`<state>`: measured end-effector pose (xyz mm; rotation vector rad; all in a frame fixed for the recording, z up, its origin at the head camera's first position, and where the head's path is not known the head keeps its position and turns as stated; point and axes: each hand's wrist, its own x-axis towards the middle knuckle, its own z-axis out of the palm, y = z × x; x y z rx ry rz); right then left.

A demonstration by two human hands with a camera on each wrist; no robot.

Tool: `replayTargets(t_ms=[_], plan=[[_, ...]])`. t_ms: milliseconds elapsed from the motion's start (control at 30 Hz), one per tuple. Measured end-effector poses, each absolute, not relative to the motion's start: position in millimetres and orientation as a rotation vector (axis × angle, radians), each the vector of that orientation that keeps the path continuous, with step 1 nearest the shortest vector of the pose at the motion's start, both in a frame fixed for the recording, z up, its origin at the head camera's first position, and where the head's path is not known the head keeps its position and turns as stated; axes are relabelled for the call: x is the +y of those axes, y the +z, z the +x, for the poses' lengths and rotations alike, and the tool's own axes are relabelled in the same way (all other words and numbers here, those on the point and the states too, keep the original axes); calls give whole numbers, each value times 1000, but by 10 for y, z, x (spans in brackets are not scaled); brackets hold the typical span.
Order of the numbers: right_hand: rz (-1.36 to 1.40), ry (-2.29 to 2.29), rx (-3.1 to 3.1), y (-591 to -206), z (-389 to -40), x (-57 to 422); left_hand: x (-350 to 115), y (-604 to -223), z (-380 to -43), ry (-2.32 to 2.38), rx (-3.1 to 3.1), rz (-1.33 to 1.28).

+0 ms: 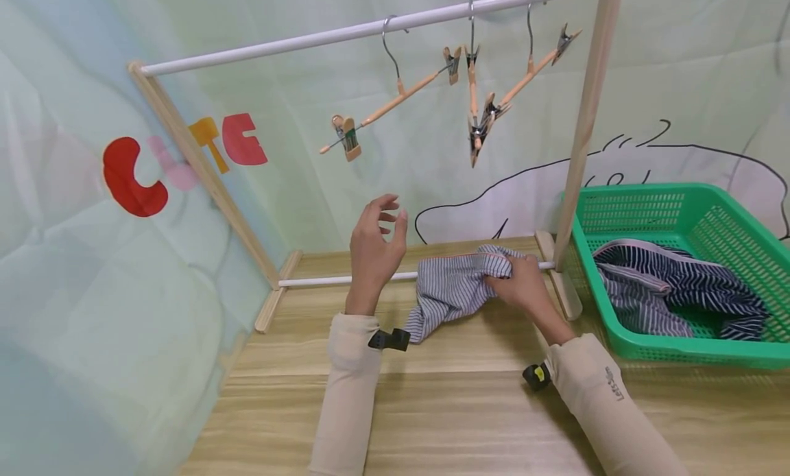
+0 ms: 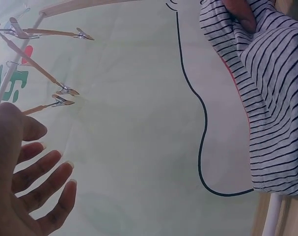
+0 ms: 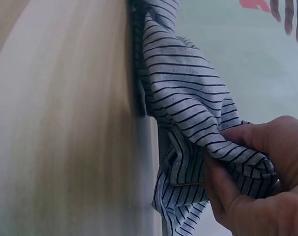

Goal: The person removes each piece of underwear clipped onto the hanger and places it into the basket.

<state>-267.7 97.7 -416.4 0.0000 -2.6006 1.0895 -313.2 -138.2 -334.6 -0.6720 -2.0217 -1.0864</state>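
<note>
My right hand (image 1: 522, 282) pinches a light grey garment with thin dark stripes (image 1: 453, 284) by its upper right side. A thin red line runs along the garment's top edge, and its lower left part hangs down toward the tabletop. In the right wrist view the thumb and fingers (image 3: 222, 184) fold the striped cloth between them. Nothing is in my left hand (image 1: 378, 246), raised to the left of the garment with its fingers loosely bent. Above it, a clip hanger (image 1: 401, 102) with two wooden clips hangs tilted from the rack's rail.
Two more clip hangers (image 1: 527, 78) hang farther right on the white top rail (image 1: 296, 42). The wooden rack post (image 1: 590, 119) stands beside a green basket (image 1: 697, 349) holding dark and light striped garments (image 1: 697, 277). A lower white bar (image 1: 327, 281) crosses behind the hands.
</note>
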Motion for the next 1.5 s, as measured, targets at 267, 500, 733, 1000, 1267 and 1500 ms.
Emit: replayTargets(t_ms=[267,500,733,1000,1267,1500], plan=[[16,1053,-2553,-4051,-2646,973,-1390,-3360,-3140,-1097,-2018,-677],[-26,1084,-2561,-3929,-2601,990,-1384,-3345,-3125,-1086,-2021,-679],[-121,1092,-2617,-3855,-2560,1034,-1381,-3357,-3118,-1087,-2026,-682],[-101,1073,-2559,-3796,-2545,1076,-1375,-3368,-3121,-1064,-2033,-683],[-115,1089,-2523,-3744,-2521,1145,-1360,-3367,-3119,-1066,-2030,-703],[-146,1104,-2497,-3664,-2460,1214,-1349,-3361,-3115,-1056,-2025,-713]])
